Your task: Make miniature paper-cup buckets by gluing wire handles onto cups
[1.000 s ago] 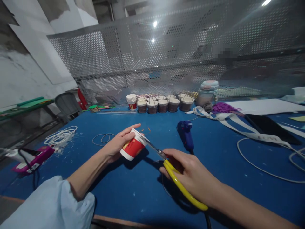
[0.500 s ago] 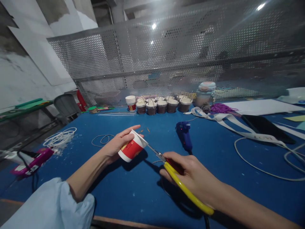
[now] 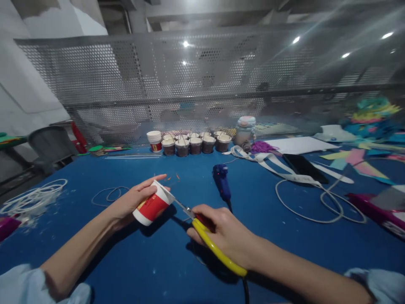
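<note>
Both holds unchanged, left hand (image 3: 131, 203) on cup (image 3: 152, 207), right hand (image 3: 225, 236) with scissors (image 3: 207, 236) at rim

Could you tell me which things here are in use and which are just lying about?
In use: red paper cup in left hand; yellow scissors in right hand, at its rim.
Lying about: blue glue gun, filled cups, white coils, phone.

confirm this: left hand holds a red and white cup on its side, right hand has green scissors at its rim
Wrong colour: the head view shows yellow scissors, not green, in the right hand. The left hand does hold the cup on its side.
</note>
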`<state>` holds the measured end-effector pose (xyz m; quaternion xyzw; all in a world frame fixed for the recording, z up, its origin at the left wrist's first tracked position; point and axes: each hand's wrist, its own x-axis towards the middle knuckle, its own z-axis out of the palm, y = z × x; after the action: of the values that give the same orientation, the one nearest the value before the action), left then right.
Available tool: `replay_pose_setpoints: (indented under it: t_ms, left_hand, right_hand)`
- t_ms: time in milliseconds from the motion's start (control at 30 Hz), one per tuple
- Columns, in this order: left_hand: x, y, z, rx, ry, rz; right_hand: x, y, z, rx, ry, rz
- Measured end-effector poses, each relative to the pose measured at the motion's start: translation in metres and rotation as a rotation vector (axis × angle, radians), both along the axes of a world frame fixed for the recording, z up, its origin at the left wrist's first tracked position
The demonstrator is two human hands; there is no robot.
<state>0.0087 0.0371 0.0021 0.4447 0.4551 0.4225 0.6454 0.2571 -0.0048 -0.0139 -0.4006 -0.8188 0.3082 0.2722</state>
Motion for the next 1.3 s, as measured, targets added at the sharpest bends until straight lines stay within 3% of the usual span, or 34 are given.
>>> replay_pose_setpoints:
  t_ms: [167,533,800,1133,1300]
  left_hand:
    - [-0.0017,-0.0004,-0.0006,-0.002,0.026,-0.002]
    - [-0.0033,0.0026,-0.0038,0.023,0.081,-0.029]
    - [-0.0008,0.0037,-0.0026,-0.025,0.005,-0.046]
    - [-0.0006,-0.0003,-0.0007,-0.001,-0.047,-0.107]
    - [0.0017,-0.0013,-0.0016,-0.009,-0.027,-0.125]
  right_hand:
    - [-0.001,-0.0042,0.0007,-0.059,0.007,-0.013]
    - [-0.0005,0.001,0.0048,-0.027,-0.014,-0.017]
    - [0.0003,-0.0018,0.0023,-0.136,0.024,0.058]
    - [-0.0016,-0.0014,0.0057,-0.064,0.009,0.012]
    - [-0.0015,-0.0013,0.0068,-0.113,0.011,0.014]
